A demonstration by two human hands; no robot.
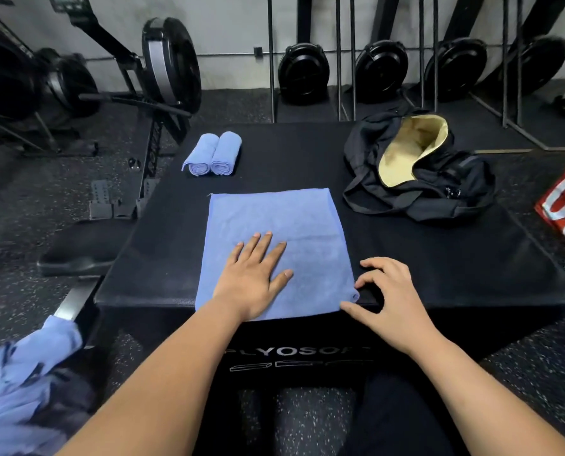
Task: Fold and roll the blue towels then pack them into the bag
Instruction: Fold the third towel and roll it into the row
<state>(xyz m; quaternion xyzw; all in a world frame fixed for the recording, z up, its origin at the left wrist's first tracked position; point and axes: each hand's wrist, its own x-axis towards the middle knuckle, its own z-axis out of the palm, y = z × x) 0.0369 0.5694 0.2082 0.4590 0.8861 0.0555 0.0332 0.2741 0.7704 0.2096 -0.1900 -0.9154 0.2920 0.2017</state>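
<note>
Head view | your left hand [254, 274] lies flat on the square light-blue terry towel [294, 218] at the black padded box's [439, 258] near edge | your right hand [389, 291] pinches its corner | risk: palm slips, fold skews

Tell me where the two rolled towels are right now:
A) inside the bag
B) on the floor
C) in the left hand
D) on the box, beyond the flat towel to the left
D: the rolled towels lie side by side on the box, beyond the flat towel, well apart from the open bag on the right.
</note>
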